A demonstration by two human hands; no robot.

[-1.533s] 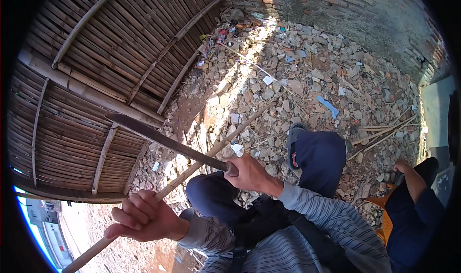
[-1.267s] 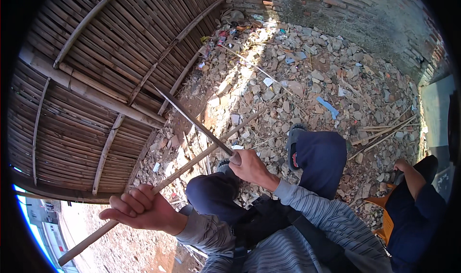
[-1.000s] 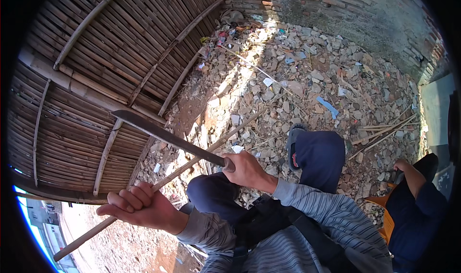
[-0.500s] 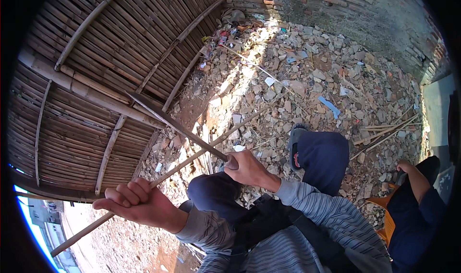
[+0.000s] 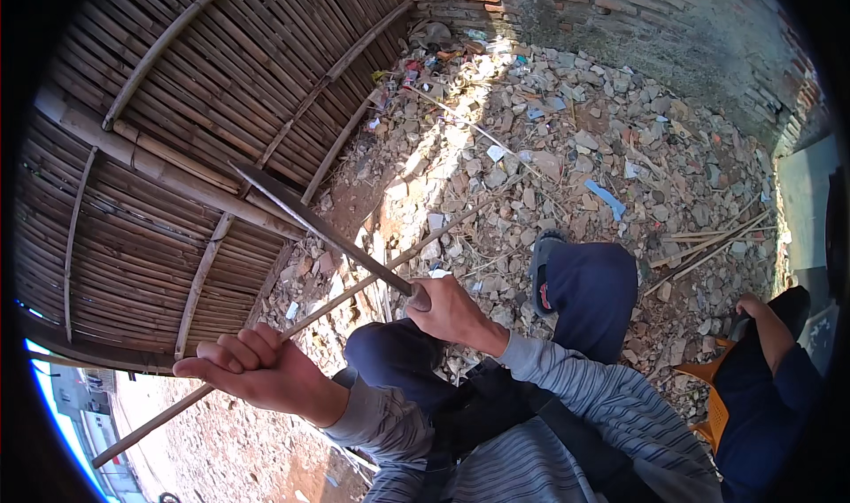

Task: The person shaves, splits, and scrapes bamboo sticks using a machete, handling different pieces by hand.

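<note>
My left hand [image 5: 270, 375] is closed around a long thin bamboo stick [image 5: 335, 303], which slants from the lower left up toward the rubble ahead. In my right hand [image 5: 453, 312] is the handle of a machete [image 5: 312, 222], its long dark blade pointing up and to the left. The blade crosses over the stick just beyond my right hand; whether the two touch I cannot tell. Part of the handle is hidden under my fingers.
A bamboo slat wall [image 5: 221, 69] stands close on the left. Stony rubble [image 5: 584, 140] with litter covers the ground before a brick wall [image 5: 655, 16]. Thin sticks [image 5: 708, 251] lie at right, near another person [image 5: 770, 388] on an orange plastic seat [image 5: 713, 392].
My right hand and the machete have shifted slightly left. My left hand keeps its hold on the bamboo stick, almost unmoved.
</note>
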